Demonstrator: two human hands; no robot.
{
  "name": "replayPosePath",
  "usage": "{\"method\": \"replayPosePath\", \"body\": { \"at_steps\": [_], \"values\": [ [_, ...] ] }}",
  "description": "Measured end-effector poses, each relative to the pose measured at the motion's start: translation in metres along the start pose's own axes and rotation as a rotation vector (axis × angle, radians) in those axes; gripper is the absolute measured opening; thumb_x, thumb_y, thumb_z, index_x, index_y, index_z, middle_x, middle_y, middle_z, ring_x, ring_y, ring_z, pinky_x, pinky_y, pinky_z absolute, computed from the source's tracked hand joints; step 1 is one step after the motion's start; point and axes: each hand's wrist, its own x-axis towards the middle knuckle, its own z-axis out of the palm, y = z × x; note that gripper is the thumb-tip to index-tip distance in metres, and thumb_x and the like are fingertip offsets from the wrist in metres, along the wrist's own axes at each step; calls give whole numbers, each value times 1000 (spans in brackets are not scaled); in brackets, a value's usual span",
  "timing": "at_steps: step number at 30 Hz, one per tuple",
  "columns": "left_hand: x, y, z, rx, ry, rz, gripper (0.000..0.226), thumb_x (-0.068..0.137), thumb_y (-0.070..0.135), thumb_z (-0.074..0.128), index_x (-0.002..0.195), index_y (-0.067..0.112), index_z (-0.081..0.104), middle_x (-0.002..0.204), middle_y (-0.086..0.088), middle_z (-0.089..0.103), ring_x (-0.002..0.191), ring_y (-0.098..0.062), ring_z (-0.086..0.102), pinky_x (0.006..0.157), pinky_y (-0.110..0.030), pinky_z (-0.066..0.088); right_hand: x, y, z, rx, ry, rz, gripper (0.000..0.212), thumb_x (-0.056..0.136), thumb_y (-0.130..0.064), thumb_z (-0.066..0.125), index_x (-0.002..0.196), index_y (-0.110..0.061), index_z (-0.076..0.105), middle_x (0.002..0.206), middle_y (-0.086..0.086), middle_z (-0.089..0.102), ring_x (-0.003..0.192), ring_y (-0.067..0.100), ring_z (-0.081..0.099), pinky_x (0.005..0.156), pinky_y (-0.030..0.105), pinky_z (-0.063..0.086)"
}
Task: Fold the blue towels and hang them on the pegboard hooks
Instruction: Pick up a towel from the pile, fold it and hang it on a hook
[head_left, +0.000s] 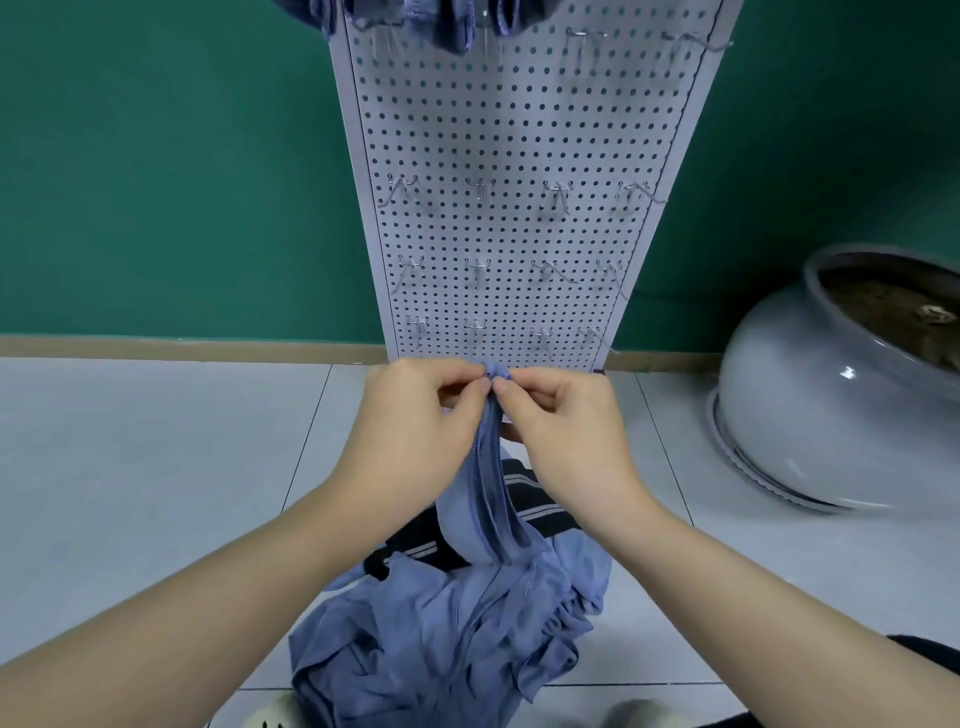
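Plainly, unlabelled blue towel (488, 499), both hands.

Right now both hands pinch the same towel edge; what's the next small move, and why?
Probably draw the left hand and right hand apart along the blue towel edge. Both grips meet at one bunched point, and the cloth hangs as a narrow rope into the pile, so it needs spreading before any fold.
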Motion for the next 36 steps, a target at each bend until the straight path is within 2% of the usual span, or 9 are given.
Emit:
{"method": "replayPosePath", "body": {
  "at_steps": [5, 12, 17, 21, 24, 26, 29, 32, 36],
  "values": [
    [-1, 0, 4, -157, -1, -31, 33, 99, -7, 55, 111, 13, 79, 100, 3, 78, 86, -8, 76, 65, -28, 64, 2, -5, -6, -11, 9, -40, 23, 103, -10, 60, 100, -17, 81, 87, -2, 81, 89, 14, 78, 91, 45, 61],
    [3, 3, 0, -147, 78, 130, 19, 87, 3, 78, 90, 22, 80, 84, 7, 74, 79, -10, 70, 60, -25, 58, 3, -12, -10, 18, -23, -95, 25, 105, -15, 57, 98, -15, 81, 90, 9, 80, 93, 33, 74, 93, 55, 58],
    [9, -2, -7, 54, 113, 222, 22, 85, 18, 80, 89, 35, 66, 96, 14, 62, 96, -5, 60, 76, -17, 45, -2, -17, -10, 62, -104, -101, 15, 99, -17, 68, 94, -10, 80, 84, -2, 79, 80, 6, 70, 82, 29, 56],
    [16, -1, -21, 56, -161, 154, 37, 86, 32, 80, 119, 28, 63, 108, 16, 69, 110, 2, 62, 95, -19, 46, 5, -20, -16, -12, -111, -153, 24, 101, -19, 65, 88, -4, 78, 84, 17, 76, 77, 14, 63, 74, 44, 53],
    [25, -7, -37, 126, -466, 34, 22, 87, 31, 82, 99, 16, 71, 85, 4, 70, 79, -5, 62, 73, -35, 51, 8, -25, -20, -23, -70, -216, 23, 103, -16, 61, 87, -10, 77, 79, 4, 75, 74, 6, 62, 70, 30, 52],
    [29, -17, -45, 241, -556, -7, 24, 87, 28, 82, 87, 9, 68, 75, -6, 64, 66, -8, 52, 62, -31, 44, 13, -20, -23, -72, 17, -277, 28, 106, -18, 57, 81, -11, 70, 69, -4, 62, 67, 5, 51, 65, 24, 44],
    [31, -20, -51, 196, -498, -9, 23, 89, 22, 80, 84, 2, 68, 72, -8, 67, 62, -5, 58, 62, -18, 46, 23, -7, -28, -147, 223, -380, 36, 109, -21, 50, 73, -20, 52, 62, -12, 42, 63, 5, 38, 61, 24, 35],
    [31, -13, -51, 21, -370, 44, 4, 93, 13, 73, 94, 10, 76, 75, 6, 71, 66, -2, 58, 67, -18, 50, 30, -1, -32, -167, 351, -409, 30, 109, -19, 45, 80, -22, 50, 67, -6, 45, 66, 6, 40, 65, 28, 37],
    [30, -6, -47, -107, -249, 93, 20, 102, 12, 60, 115, 17, 75, 104, 2, 79, 87, -7, 68, 82, -22, 56, 33, -10, -37, -136, 384, -449, 27, 109, -15, 46, 82, -14, 51, 70, -2, 47, 67, 2, 39, 65, 19, 36]
  ]
}}
